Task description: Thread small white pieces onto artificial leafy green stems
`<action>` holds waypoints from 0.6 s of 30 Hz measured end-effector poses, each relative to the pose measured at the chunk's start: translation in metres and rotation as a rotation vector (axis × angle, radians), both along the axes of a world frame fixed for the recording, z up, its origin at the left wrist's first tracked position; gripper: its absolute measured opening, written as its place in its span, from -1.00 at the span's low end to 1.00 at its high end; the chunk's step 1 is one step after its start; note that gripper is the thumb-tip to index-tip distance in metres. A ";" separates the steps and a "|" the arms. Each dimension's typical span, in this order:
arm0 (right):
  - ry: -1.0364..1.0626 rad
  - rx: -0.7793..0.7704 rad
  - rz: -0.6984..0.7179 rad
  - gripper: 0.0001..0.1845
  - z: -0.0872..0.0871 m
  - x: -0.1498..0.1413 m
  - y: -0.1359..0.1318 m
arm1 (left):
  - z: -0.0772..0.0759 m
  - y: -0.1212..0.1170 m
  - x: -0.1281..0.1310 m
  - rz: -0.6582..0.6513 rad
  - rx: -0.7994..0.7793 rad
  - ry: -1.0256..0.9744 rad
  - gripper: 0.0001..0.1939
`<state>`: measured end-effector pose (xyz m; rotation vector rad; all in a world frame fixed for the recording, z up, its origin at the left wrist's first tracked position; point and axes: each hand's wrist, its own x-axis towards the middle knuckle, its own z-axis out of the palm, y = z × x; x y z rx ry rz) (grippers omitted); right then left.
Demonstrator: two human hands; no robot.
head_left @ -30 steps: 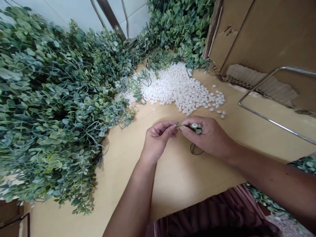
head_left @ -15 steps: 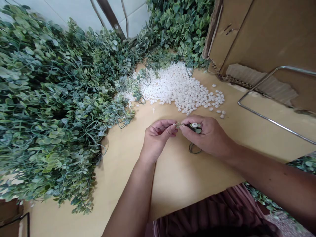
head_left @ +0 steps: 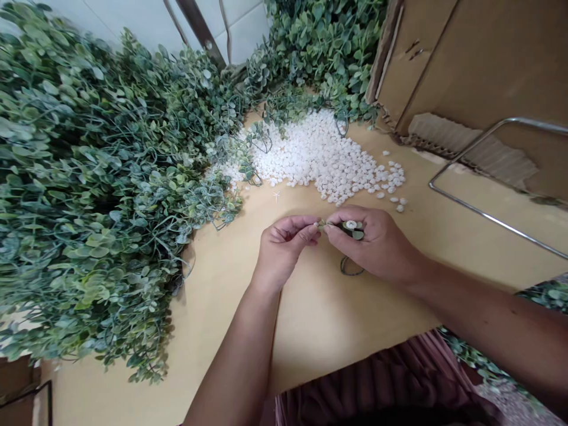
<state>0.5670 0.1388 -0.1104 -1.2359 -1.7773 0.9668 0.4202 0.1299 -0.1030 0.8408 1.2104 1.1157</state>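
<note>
Between my fingertips, an artificial leaf sprig [head_left: 357,235] with green leaves and a small white flower [head_left: 351,225] is held above the table. My right hand [head_left: 377,241] is closed round the sprig, its thumb and forefinger pinching one tip. Against that tip, my left hand [head_left: 284,245] is closed in a pinch; a tiny whitish spot shows at its fingertips, too small to make out. A thin dark green stem loop [head_left: 351,271] hangs below my right hand.
Just beyond my hands lies a heap of small white flower heads [head_left: 306,154]. Piled artificial greenery [head_left: 110,195] fills the left, with more greenery [head_left: 328,53] behind. A cardboard box [head_left: 479,65] and a bent metal rod [head_left: 488,220] are at the right of the tan tabletop [head_left: 222,331].
Both hands keep nearly the same pose and grip on the sprig. The view has shifted very slightly.
</note>
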 end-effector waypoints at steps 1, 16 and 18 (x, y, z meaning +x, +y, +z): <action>0.002 0.008 0.002 -0.83 0.000 0.000 0.000 | 0.000 0.000 0.000 0.001 -0.002 -0.005 -0.85; 0.010 0.021 0.004 -0.85 0.000 0.000 0.000 | -0.002 0.001 -0.002 -0.013 0.006 -0.005 -0.85; 0.005 0.026 0.004 -0.85 0.000 0.000 0.000 | -0.002 0.001 -0.002 -0.014 0.005 0.003 -0.85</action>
